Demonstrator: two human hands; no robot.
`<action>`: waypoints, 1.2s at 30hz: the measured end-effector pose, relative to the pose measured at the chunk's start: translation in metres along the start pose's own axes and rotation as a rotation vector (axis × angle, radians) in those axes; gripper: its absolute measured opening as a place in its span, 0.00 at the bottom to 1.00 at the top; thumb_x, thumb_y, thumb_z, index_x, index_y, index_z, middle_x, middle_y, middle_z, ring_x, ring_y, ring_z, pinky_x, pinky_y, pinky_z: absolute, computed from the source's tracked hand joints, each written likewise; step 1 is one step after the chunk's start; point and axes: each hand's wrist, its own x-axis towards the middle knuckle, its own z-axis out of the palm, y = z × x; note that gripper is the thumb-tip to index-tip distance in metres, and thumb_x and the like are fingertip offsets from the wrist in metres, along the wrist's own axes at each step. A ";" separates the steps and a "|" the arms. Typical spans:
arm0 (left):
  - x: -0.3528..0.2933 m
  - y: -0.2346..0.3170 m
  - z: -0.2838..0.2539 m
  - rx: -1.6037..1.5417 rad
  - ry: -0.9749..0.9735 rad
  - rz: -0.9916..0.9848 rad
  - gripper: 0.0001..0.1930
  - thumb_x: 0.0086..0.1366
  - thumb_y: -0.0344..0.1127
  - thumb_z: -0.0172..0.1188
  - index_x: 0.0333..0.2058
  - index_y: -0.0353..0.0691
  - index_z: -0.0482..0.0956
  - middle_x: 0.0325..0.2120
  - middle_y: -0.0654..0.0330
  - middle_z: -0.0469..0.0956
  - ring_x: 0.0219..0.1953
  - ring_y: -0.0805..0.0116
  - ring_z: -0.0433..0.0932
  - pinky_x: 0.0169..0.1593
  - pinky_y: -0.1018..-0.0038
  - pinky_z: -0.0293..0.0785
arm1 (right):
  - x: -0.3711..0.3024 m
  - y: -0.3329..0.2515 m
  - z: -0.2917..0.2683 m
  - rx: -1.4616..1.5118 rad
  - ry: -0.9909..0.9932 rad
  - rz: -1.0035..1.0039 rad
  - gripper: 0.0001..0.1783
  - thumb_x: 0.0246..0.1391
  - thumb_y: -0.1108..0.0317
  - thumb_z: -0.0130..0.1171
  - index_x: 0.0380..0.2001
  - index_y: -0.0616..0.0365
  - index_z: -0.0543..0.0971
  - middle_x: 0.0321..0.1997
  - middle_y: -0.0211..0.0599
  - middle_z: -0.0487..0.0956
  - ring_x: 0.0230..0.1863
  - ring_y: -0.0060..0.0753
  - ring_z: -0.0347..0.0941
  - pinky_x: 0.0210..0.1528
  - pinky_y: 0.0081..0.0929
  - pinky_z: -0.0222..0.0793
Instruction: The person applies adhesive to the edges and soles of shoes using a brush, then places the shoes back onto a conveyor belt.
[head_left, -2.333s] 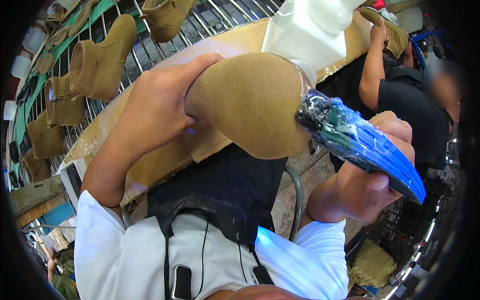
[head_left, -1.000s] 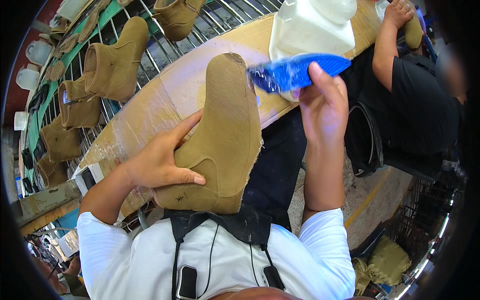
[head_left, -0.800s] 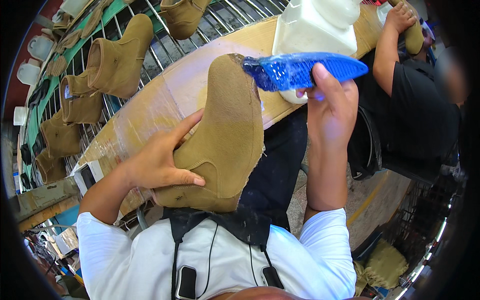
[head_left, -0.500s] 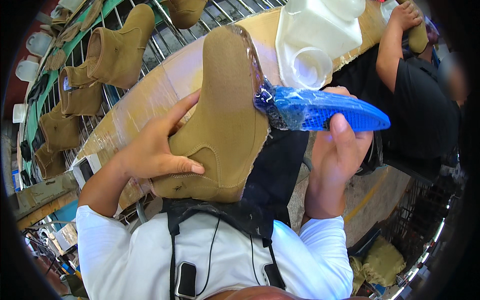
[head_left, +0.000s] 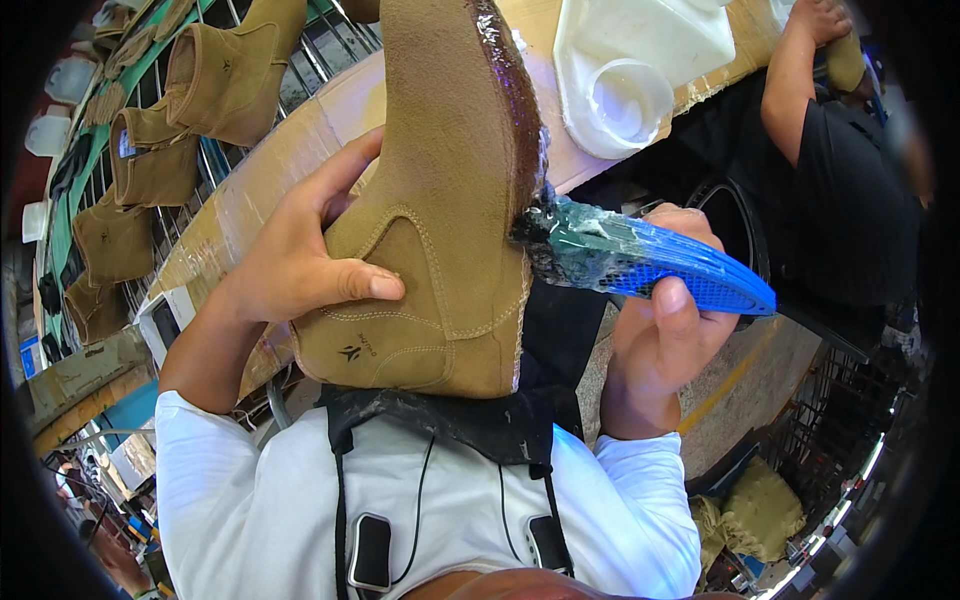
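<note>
A tan ankle boot (head_left: pixel 445 180) stands toe-away in front of me, its shaft against my black apron (head_left: pixel 430 415). My left hand (head_left: pixel 300 255) is wrapped round its left side, with the thumb lying over the stitching. In my right hand (head_left: pixel 675 325) is a blue brush (head_left: pixel 700 270), pinched between thumb and fingers. Clear, glossy, glue-like coating covers the front half of the brush. Its dark bristles touch the boot's right lower edge near the heel. A wet, shiny brown band (head_left: pixel 515 100) runs along that edge toward the toe.
A white plastic container (head_left: pixel 625 105) with a round opening stands on the cardboard-covered bench (head_left: pixel 255 195) beyond the boot. More tan boots (head_left: pixel 230 80) hang on a metal rack at the left. Another person's arm (head_left: pixel 795 90) is at the far right.
The brush has travelled from farther up the boot's right edge back toward the heel, its handle now slanting downward. The boot appears closer and its toe reaches past the upper picture edge.
</note>
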 end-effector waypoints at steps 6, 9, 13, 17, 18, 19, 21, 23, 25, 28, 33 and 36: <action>0.000 0.003 0.003 0.016 -0.028 -0.047 0.53 0.44 0.35 0.75 0.64 0.31 0.49 0.55 0.52 0.66 0.57 0.65 0.68 0.59 0.70 0.64 | 0.032 -0.006 0.014 0.107 0.223 -0.108 0.18 0.47 0.68 0.60 0.38 0.72 0.75 0.38 0.43 0.75 0.38 0.30 0.71 0.43 0.26 0.66; -0.002 -0.002 0.004 0.023 -0.023 0.002 0.53 0.44 0.34 0.75 0.64 0.32 0.50 0.55 0.52 0.67 0.57 0.65 0.68 0.59 0.69 0.63 | 0.040 -0.009 0.022 0.079 0.189 -0.099 0.14 0.45 0.72 0.61 0.35 0.70 0.76 0.36 0.38 0.76 0.35 0.23 0.70 0.42 0.20 0.65; -0.004 -0.005 -0.001 0.031 -0.010 0.034 0.52 0.45 0.34 0.75 0.64 0.32 0.50 0.55 0.53 0.67 0.55 0.65 0.69 0.58 0.70 0.64 | 0.034 -0.012 0.017 -0.016 0.063 -0.102 0.16 0.43 0.68 0.61 0.34 0.71 0.76 0.36 0.42 0.75 0.37 0.28 0.70 0.44 0.23 0.64; -0.005 -0.006 -0.008 0.003 0.007 0.012 0.52 0.44 0.36 0.75 0.64 0.32 0.51 0.55 0.53 0.68 0.54 0.65 0.70 0.57 0.70 0.65 | 0.018 -0.005 0.014 -0.117 -0.008 -0.104 0.22 0.43 0.58 0.59 0.32 0.70 0.75 0.34 0.43 0.74 0.36 0.31 0.68 0.41 0.25 0.62; -0.004 -0.006 -0.010 -0.001 0.010 0.010 0.53 0.43 0.37 0.75 0.64 0.32 0.51 0.55 0.52 0.68 0.54 0.65 0.70 0.57 0.70 0.65 | 0.014 -0.002 0.015 -0.137 -0.014 -0.111 0.23 0.44 0.56 0.58 0.32 0.70 0.75 0.33 0.43 0.73 0.35 0.31 0.67 0.39 0.25 0.61; -0.004 -0.006 -0.011 -0.012 0.020 0.003 0.53 0.43 0.38 0.75 0.64 0.32 0.51 0.55 0.52 0.67 0.54 0.65 0.70 0.57 0.70 0.65 | 0.009 0.000 0.016 -0.134 -0.009 -0.108 0.23 0.44 0.55 0.59 0.32 0.69 0.75 0.32 0.43 0.74 0.34 0.31 0.67 0.38 0.25 0.60; -0.004 -0.004 -0.012 -0.035 0.040 -0.013 0.53 0.43 0.39 0.75 0.63 0.31 0.52 0.55 0.52 0.67 0.55 0.66 0.70 0.57 0.71 0.65 | -0.002 0.005 0.020 -0.118 0.005 -0.101 0.22 0.44 0.54 0.59 0.31 0.67 0.76 0.31 0.42 0.74 0.32 0.30 0.66 0.36 0.24 0.59; -0.003 -0.001 -0.012 -0.044 0.051 0.000 0.52 0.43 0.41 0.75 0.63 0.30 0.53 0.55 0.52 0.67 0.56 0.65 0.69 0.58 0.71 0.64 | -0.007 0.005 0.021 -0.129 -0.002 -0.123 0.21 0.44 0.54 0.59 0.30 0.66 0.76 0.31 0.42 0.74 0.31 0.30 0.66 0.35 0.25 0.59; -0.002 -0.001 -0.011 -0.059 0.060 0.011 0.51 0.44 0.42 0.75 0.62 0.30 0.54 0.56 0.52 0.66 0.57 0.65 0.67 0.59 0.72 0.63 | -0.007 0.004 0.019 -0.182 -0.039 -0.170 0.20 0.44 0.55 0.60 0.30 0.64 0.77 0.30 0.41 0.74 0.30 0.31 0.67 0.33 0.25 0.59; -0.003 -0.002 -0.010 -0.074 0.077 0.018 0.51 0.44 0.44 0.74 0.62 0.29 0.55 0.56 0.52 0.66 0.58 0.65 0.65 0.60 0.72 0.60 | -0.002 -0.006 0.017 -0.262 -0.124 -0.244 0.16 0.42 0.60 0.65 0.32 0.61 0.78 0.29 0.39 0.76 0.28 0.33 0.70 0.30 0.27 0.63; -0.006 -0.004 -0.014 -0.055 0.103 0.019 0.51 0.44 0.50 0.72 0.61 0.28 0.56 0.57 0.52 0.65 0.59 0.65 0.64 0.62 0.72 0.57 | 0.003 -0.020 0.019 -0.292 -0.222 -0.271 0.13 0.36 0.68 0.69 0.29 0.58 0.80 0.27 0.36 0.77 0.24 0.32 0.72 0.27 0.25 0.66; -0.010 -0.002 -0.016 -0.022 0.123 -0.007 0.51 0.43 0.51 0.71 0.61 0.28 0.57 0.57 0.53 0.65 0.59 0.65 0.63 0.62 0.72 0.56 | 0.006 -0.014 0.009 -0.222 -0.269 -0.264 0.15 0.38 0.62 0.69 0.28 0.61 0.81 0.25 0.37 0.77 0.23 0.31 0.70 0.25 0.24 0.62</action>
